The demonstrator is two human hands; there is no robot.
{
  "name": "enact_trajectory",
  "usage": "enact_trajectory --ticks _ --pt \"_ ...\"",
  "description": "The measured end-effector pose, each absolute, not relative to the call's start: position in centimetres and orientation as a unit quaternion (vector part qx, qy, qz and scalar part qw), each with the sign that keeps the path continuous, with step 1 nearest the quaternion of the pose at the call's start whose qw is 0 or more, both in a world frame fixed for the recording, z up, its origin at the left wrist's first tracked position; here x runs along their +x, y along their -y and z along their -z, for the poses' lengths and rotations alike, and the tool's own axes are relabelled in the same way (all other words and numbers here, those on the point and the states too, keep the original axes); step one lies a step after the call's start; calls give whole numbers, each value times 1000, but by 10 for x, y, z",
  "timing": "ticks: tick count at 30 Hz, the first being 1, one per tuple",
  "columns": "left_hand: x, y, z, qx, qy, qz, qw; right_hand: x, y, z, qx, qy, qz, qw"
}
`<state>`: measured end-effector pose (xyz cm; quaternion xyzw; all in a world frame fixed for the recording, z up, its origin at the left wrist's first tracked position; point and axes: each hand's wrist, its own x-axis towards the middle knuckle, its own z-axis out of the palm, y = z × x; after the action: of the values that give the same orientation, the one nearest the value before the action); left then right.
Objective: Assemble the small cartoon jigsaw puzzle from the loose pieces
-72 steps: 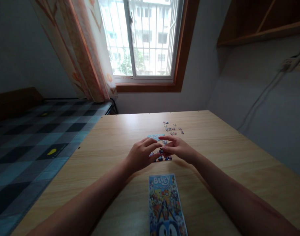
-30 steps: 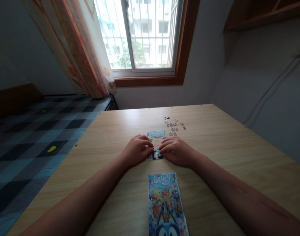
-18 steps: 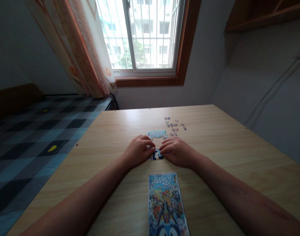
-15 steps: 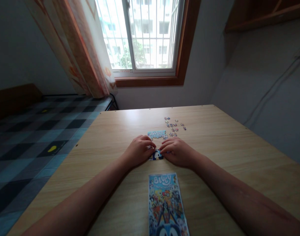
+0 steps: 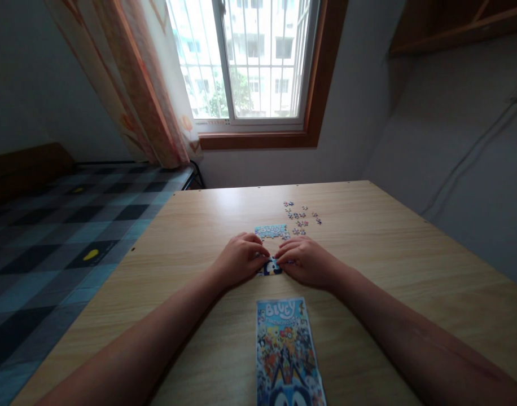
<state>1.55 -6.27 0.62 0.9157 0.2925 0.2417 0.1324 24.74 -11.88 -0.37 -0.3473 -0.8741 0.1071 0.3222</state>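
Observation:
Both hands meet over a partly joined jigsaw puzzle (image 5: pixel 272 267) on the wooden table. My left hand (image 5: pixel 242 257) rests at its left side, thumb and fingers pinched together at the upper edge. From the other side my right hand (image 5: pixel 304 260) reaches in, its fingertips also closed on the upper edge. Whether a single puzzle piece sits between the fingertips is hidden. Just beyond lies another joined section (image 5: pixel 270 231), light blue with lettering. Nearer to me is the Bluey picture sheet or box (image 5: pixel 286 349), showing many cartoon figures.
Loose puzzle pieces (image 5: pixel 301 216) are scattered at the far right of the joined sections. The wooden table (image 5: pixel 199 225) ends near a window wall. A bed with a checked cover (image 5: pixel 114 208) stands along the left side. A wooden shelf (image 5: pixel 453 34) hangs at upper right.

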Motion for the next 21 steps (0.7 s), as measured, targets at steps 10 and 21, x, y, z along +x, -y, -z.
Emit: enact_trajectory --ticks 10,21 --pt "18 63 -5 902 -325 -239 154 246 120 2 -350 874 -109 317" --pt "10 50 0 854 -394 -310 142 246 120 2 -353 873 -106 319"
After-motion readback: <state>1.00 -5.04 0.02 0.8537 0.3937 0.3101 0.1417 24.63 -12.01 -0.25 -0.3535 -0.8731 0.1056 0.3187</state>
